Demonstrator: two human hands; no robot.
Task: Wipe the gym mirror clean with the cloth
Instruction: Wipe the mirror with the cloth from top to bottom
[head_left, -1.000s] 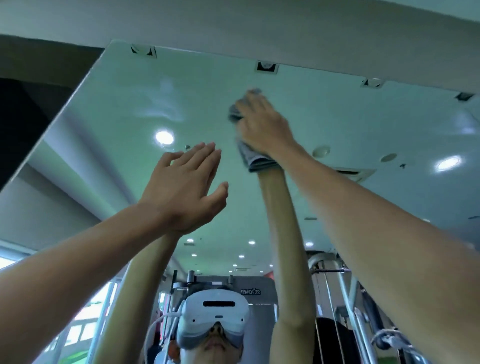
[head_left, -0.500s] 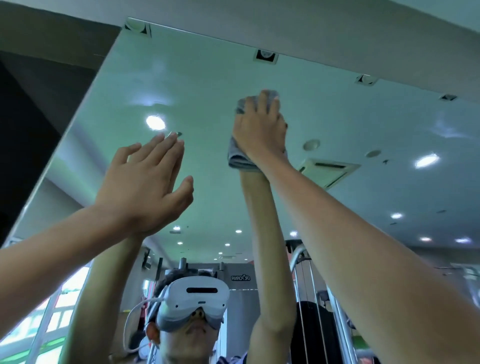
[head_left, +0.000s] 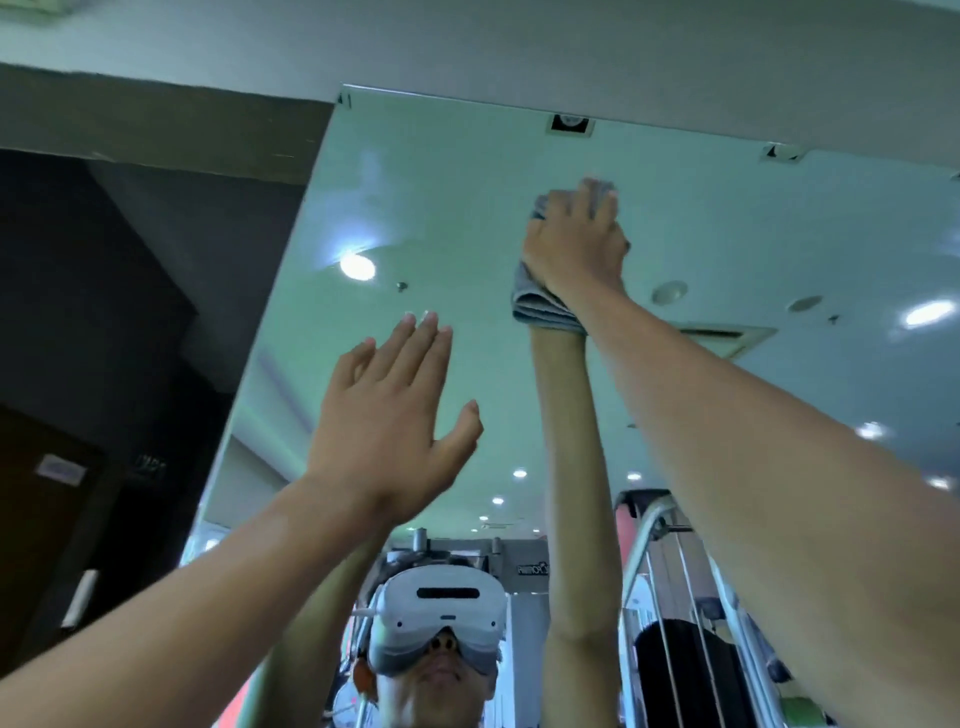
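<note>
Grey folded cloth (head_left: 540, 306) lies flat on gym mirror (head_left: 467, 208) near top edge, under right hand (head_left: 574, 244), fingers straight, pressing. Left hand (head_left: 389, 415) spread, empty; glass contact unclear. Step: wiping upper area. Next, likely: sideways sweep, firm pressure.

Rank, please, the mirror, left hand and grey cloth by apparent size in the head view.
1. mirror
2. left hand, nearer the camera, so enlarged
3. grey cloth, mostly hidden under the right hand

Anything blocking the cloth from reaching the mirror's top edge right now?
Nothing visible. The right hand presses the cloth on the mirror; the glass above it up to the top edge is bare. The left hand is lower left, off that path.
</note>
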